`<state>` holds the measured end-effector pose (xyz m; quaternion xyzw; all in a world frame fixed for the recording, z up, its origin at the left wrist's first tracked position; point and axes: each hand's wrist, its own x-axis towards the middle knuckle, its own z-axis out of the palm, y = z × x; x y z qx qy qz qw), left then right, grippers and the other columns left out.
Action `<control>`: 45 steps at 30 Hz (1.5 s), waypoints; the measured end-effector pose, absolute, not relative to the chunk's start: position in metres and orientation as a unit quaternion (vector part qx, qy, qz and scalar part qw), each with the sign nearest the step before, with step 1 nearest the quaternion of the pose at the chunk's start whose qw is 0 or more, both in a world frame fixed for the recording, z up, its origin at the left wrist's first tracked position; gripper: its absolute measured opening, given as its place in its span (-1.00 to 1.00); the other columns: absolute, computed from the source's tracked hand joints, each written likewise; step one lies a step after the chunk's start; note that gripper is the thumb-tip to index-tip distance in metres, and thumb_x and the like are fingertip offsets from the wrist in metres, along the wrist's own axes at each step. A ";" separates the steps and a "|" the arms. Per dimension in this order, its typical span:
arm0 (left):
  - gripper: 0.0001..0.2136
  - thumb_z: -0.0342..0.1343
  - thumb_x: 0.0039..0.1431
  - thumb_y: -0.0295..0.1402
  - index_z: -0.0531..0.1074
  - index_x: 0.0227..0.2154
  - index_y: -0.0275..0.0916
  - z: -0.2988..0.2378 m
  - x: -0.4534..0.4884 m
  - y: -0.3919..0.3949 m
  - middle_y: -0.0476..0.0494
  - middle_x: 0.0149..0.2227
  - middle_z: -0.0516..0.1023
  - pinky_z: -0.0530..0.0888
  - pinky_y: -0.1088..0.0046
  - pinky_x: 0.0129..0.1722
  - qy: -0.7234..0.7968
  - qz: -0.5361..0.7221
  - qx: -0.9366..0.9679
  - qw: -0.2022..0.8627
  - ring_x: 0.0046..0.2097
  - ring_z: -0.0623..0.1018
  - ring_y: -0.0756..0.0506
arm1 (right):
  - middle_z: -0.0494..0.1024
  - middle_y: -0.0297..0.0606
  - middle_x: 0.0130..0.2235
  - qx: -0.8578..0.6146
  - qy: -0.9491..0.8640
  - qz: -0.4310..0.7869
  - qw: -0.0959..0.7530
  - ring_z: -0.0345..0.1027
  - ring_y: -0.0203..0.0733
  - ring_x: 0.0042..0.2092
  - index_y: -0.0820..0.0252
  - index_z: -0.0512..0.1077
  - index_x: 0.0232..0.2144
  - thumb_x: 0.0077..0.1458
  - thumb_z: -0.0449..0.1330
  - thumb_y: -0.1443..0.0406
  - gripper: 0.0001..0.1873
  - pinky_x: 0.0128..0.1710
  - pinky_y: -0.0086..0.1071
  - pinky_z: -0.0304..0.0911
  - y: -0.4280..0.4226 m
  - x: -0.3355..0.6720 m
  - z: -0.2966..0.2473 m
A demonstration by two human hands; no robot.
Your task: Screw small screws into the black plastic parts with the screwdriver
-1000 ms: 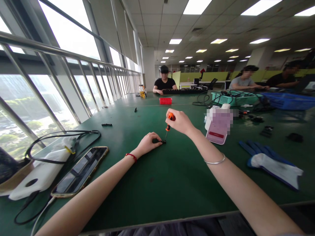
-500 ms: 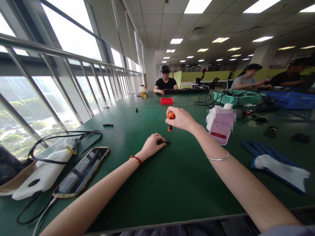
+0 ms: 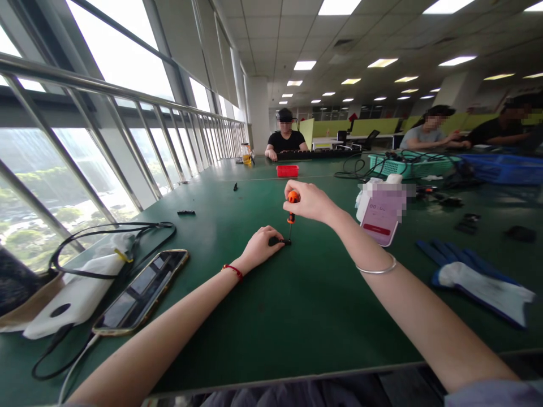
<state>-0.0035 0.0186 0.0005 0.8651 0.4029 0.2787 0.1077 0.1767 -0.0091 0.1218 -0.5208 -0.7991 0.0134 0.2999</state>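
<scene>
In the head view, my right hand (image 3: 309, 200) is closed round the orange and black handle of a screwdriver (image 3: 291, 216). The screwdriver stands nearly upright, and its thin shaft comes down to the end of a small black part (image 3: 285, 242) on the table. My left hand (image 3: 262, 246) pinches that part between thumb and fingers and rests at the tabletop. Most of the part's left end is hidden by the fingers. Whether the tip sits in a screw is too small to tell.
A phone (image 3: 142, 294), cables and a white pouch (image 3: 70, 302) lie at left. Small black pieces (image 3: 185, 212) and a red tray (image 3: 287, 170) are farther off. At right stand a propped phone (image 3: 382, 217), a blue-and-white glove (image 3: 479, 282) and a green basket (image 3: 411, 168). Other people sit beyond.
The view has shifted slightly. Both hands keep their hold, with the screwdriver still upright on the black part; my right hand's fingers have moved a little on the handle.
</scene>
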 end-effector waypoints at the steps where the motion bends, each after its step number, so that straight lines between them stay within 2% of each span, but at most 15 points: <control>1: -0.85 0.10 0.07 -0.30 0.49 -0.34 -0.22 0.001 -0.004 0.019 -0.13 -0.23 0.48 0.39 0.29 -0.06 0.403 0.278 0.865 0.108 -0.15 0.45 -0.14 | 0.40 -0.40 -0.45 -0.518 -0.802 0.017 0.297 0.20 -0.28 -0.43 0.08 0.30 -0.37 -0.11 0.11 0.17 -0.80 -0.46 -0.45 -0.03 -0.009 0.177 0.123; 5: -0.86 0.10 0.07 -0.30 0.49 -0.35 -0.23 0.003 -0.004 0.017 -0.14 -0.23 0.48 0.38 0.28 -0.05 0.407 0.276 0.864 0.111 -0.14 0.45 -0.15 | 0.41 -0.37 -0.46 -0.536 -0.801 0.003 0.267 0.20 -0.27 -0.43 0.09 0.30 -0.43 -0.04 0.07 0.15 -0.84 -0.46 -0.44 -0.04 -0.012 0.177 0.127; 9: -0.86 0.10 0.08 -0.31 0.49 -0.35 -0.23 0.004 -0.003 0.014 -0.15 -0.23 0.47 0.38 0.28 -0.04 0.407 0.273 0.864 0.113 -0.14 0.45 -0.15 | 0.39 -0.32 -0.52 -0.572 -0.784 -0.001 0.242 0.18 -0.27 -0.46 0.14 0.31 -0.58 0.05 0.00 0.07 -0.67 -0.47 -0.41 -0.05 -0.014 0.178 0.129; 12: -0.85 0.10 0.08 -0.31 0.49 -0.34 -0.24 0.003 -0.003 0.014 -0.15 -0.22 0.47 0.38 0.27 -0.04 0.406 0.272 0.865 0.112 -0.13 0.44 -0.15 | 0.43 -0.34 -0.45 -0.556 -0.792 0.015 0.251 0.21 -0.28 -0.43 0.11 0.36 -0.45 -0.04 0.09 0.16 -0.84 -0.46 -0.43 -0.02 -0.013 0.182 0.130; 14: -0.85 0.09 0.08 -0.31 0.49 -0.34 -0.24 0.003 -0.003 0.014 -0.15 -0.22 0.47 0.38 0.28 -0.04 0.405 0.272 0.866 0.110 -0.13 0.44 -0.15 | 0.44 -0.37 -0.40 -0.536 -0.803 0.030 0.257 0.22 -0.29 -0.43 0.09 0.33 -0.33 -0.13 0.15 0.22 -0.77 -0.46 -0.45 0.00 -0.013 0.186 0.131; 16: -0.85 0.09 0.08 -0.30 0.49 -0.33 -0.23 0.003 -0.004 0.015 -0.15 -0.22 0.47 0.38 0.28 -0.05 0.406 0.271 0.866 0.108 -0.14 0.44 -0.15 | 0.45 -0.38 -0.40 -0.525 -0.813 0.039 0.247 0.23 -0.29 -0.43 0.09 0.31 -0.32 -0.15 0.15 0.25 -0.76 -0.46 -0.45 0.01 -0.012 0.188 0.133; 18: -0.85 0.10 0.08 -0.31 0.49 -0.33 -0.23 0.004 -0.004 0.014 -0.15 -0.22 0.47 0.38 0.29 -0.05 0.408 0.270 0.865 0.108 -0.14 0.44 -0.15 | 0.45 -0.35 -0.41 -0.534 -0.813 0.035 0.228 0.24 -0.28 -0.42 0.10 0.32 -0.40 -0.07 0.12 0.19 -0.85 -0.46 -0.44 0.00 -0.012 0.188 0.134; 23: -0.85 0.10 0.08 -0.30 0.50 -0.33 -0.22 0.004 -0.004 0.015 -0.15 -0.21 0.47 0.38 0.29 -0.05 0.410 0.268 0.865 0.110 -0.14 0.45 -0.14 | 0.41 -0.27 -0.51 -0.583 -0.780 0.008 0.228 0.22 -0.23 -0.45 0.14 0.29 -0.59 0.11 -0.08 0.01 -0.58 -0.47 -0.39 -0.03 -0.010 0.186 0.132; 27: -0.84 0.09 0.08 -0.29 0.49 -0.33 -0.22 0.003 -0.004 0.015 -0.14 -0.22 0.47 0.38 0.29 -0.05 0.406 0.272 0.865 0.110 -0.13 0.45 -0.15 | 0.45 -0.34 -0.41 -0.549 -0.798 0.038 0.245 0.24 -0.27 -0.43 0.10 0.33 -0.38 -0.04 0.09 0.18 -0.84 -0.46 -0.43 0.01 -0.008 0.191 0.133; 30: -0.84 0.10 0.08 -0.29 0.49 -0.33 -0.23 0.003 -0.004 0.015 -0.15 -0.22 0.47 0.38 0.28 -0.05 0.410 0.270 0.864 0.112 -0.12 0.44 -0.15 | 0.46 -0.36 -0.38 -0.531 -0.810 0.057 0.244 0.24 -0.30 -0.43 0.10 0.30 -0.31 -0.11 0.13 0.22 -0.77 -0.46 -0.45 0.03 -0.009 0.192 0.136; 33: -0.85 0.10 0.07 -0.30 0.49 -0.34 -0.22 0.004 -0.004 0.014 -0.15 -0.22 0.47 0.38 0.28 -0.05 0.411 0.271 0.863 0.113 -0.12 0.44 -0.15 | 0.47 -0.34 -0.40 -0.536 -0.811 0.050 0.227 0.24 -0.30 -0.43 0.12 0.33 -0.37 -0.04 0.10 0.18 -0.83 -0.46 -0.43 0.02 -0.011 0.190 0.138; 37: -0.84 0.09 0.07 -0.29 0.49 -0.35 -0.23 0.004 -0.004 0.013 -0.15 -0.23 0.47 0.39 0.27 -0.06 0.408 0.276 0.863 0.112 -0.14 0.44 -0.15 | 0.47 -0.30 -0.43 -0.564 -0.795 0.020 0.220 0.25 -0.26 -0.43 0.13 0.35 -0.48 0.06 0.02 0.07 -0.71 -0.46 -0.40 0.00 -0.012 0.189 0.136; 40: -0.82 0.08 0.09 -0.25 0.49 -0.34 -0.23 0.004 -0.004 0.014 -0.15 -0.23 0.48 0.39 0.27 -0.06 0.405 0.279 0.864 0.112 -0.14 0.45 -0.15 | 0.48 -0.34 -0.39 -0.551 -0.802 0.010 0.229 0.26 -0.27 -0.42 0.10 0.34 -0.36 -0.02 0.09 0.15 -0.82 -0.45 -0.42 0.01 -0.012 0.192 0.136; 42: -0.82 0.07 0.10 -0.25 0.49 -0.35 -0.23 0.004 -0.004 0.014 -0.15 -0.24 0.48 0.39 0.28 -0.06 0.404 0.278 0.864 0.110 -0.14 0.45 -0.15 | 0.48 -0.36 -0.37 -0.530 -0.816 0.019 0.228 0.26 -0.29 -0.41 0.09 0.31 -0.28 -0.10 0.14 0.23 -0.75 -0.45 -0.44 0.03 -0.013 0.193 0.137; 45: -0.81 0.08 0.10 -0.26 0.50 -0.30 -0.22 0.005 -0.004 0.013 -0.15 -0.23 0.48 0.39 0.28 -0.06 0.405 0.276 0.865 0.108 -0.13 0.45 -0.15 | 0.48 -0.37 -0.38 -0.525 -0.822 0.027 0.220 0.27 -0.28 -0.41 0.09 0.31 -0.31 -0.09 0.15 0.21 -0.78 -0.45 -0.44 0.04 -0.015 0.191 0.139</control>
